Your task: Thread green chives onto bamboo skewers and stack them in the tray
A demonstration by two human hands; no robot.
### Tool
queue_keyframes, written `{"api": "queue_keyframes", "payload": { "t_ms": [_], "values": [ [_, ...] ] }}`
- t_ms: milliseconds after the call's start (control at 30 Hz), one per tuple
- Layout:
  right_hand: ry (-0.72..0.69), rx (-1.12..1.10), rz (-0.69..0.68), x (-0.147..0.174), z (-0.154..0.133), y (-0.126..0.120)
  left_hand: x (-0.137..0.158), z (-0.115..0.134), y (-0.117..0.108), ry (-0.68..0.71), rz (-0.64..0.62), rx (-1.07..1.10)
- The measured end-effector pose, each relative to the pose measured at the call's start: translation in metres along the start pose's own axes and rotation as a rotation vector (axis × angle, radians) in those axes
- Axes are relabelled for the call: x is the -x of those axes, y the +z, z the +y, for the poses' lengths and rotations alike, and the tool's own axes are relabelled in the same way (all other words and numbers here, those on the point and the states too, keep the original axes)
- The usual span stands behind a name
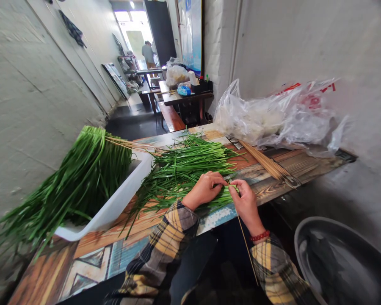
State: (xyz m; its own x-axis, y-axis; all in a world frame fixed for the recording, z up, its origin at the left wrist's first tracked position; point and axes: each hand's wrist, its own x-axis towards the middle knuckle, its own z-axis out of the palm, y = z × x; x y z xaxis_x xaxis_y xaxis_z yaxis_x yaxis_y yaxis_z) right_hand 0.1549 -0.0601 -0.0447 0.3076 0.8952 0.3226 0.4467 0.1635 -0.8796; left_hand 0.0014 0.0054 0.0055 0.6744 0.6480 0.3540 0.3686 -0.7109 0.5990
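Loose garlic chives (193, 163) lie in a layer on the wood-patterned table, their cut ends toward the right. Over the near edge of this pile, my left hand (206, 188) has its fingers closed, with the fingertips pinched at a few chive stalks. My right hand (245, 201) meets it fingertip to fingertip, pinched around a thin bamboo skewer (248, 250) and the stalk ends. The skewer's lower part slants down past the table edge toward my lap. Its upper tip is hidden among my fingers.
A white tray (114, 203) at left holds skewered chives (92, 169). Bare bamboo skewers (265, 161) lie at right, before plastic bags (273, 116) against the wall. Below right stands a grey basin (343, 258). A person (148, 53) stands near the far doorway.
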Motion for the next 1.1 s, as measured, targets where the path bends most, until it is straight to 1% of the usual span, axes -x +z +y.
{"api": "queue_keyframes", "payload": {
  "t_ms": [67, 100, 200, 267, 333, 433, 567, 667, 833, 1033, 1100],
  "values": [
    [0.002, -0.002, -0.003, 0.0, 0.001, 0.0, -0.001, -0.002, -0.004, -0.011, 0.032, 0.04],
    [0.004, -0.001, -0.004, 0.0, 0.002, 0.001, -0.002, -0.003, -0.006, -0.039, 0.078, 0.052],
    [0.005, 0.007, -0.007, 0.0, 0.005, 0.002, -0.005, -0.01, -0.01, -0.171, 0.272, 0.023],
    [-0.002, -0.009, -0.007, 0.0, 0.007, 0.002, -0.007, -0.015, -0.009, -0.218, 0.342, -0.032],
    [-0.01, -0.034, -0.004, -0.001, 0.008, 0.003, -0.009, -0.02, -0.006, -0.201, 0.329, -0.081],
    [-0.017, -0.037, -0.001, 0.0, 0.006, 0.003, -0.01, -0.023, -0.001, -0.168, 0.258, -0.177],
    [-0.012, -0.019, 0.0, 0.0, 0.002, 0.002, -0.012, -0.023, 0.003, -0.211, 0.164, -0.357],
    [-0.009, -0.016, 0.003, 0.0, 0.002, 0.003, -0.013, -0.02, 0.002, -0.243, 0.105, -0.453],
    [-0.011, 0.014, 0.0, 0.001, 0.002, 0.002, -0.013, -0.017, 0.003, -0.277, 0.101, -0.469],
    [-0.013, 0.028, 0.004, 0.001, -0.001, 0.001, -0.012, -0.017, 0.004, -0.266, 0.084, -0.508],
    [-0.005, 0.021, -0.003, 0.001, -0.001, 0.001, -0.013, -0.016, 0.004, -0.24, 0.083, -0.525]
  ]
}}
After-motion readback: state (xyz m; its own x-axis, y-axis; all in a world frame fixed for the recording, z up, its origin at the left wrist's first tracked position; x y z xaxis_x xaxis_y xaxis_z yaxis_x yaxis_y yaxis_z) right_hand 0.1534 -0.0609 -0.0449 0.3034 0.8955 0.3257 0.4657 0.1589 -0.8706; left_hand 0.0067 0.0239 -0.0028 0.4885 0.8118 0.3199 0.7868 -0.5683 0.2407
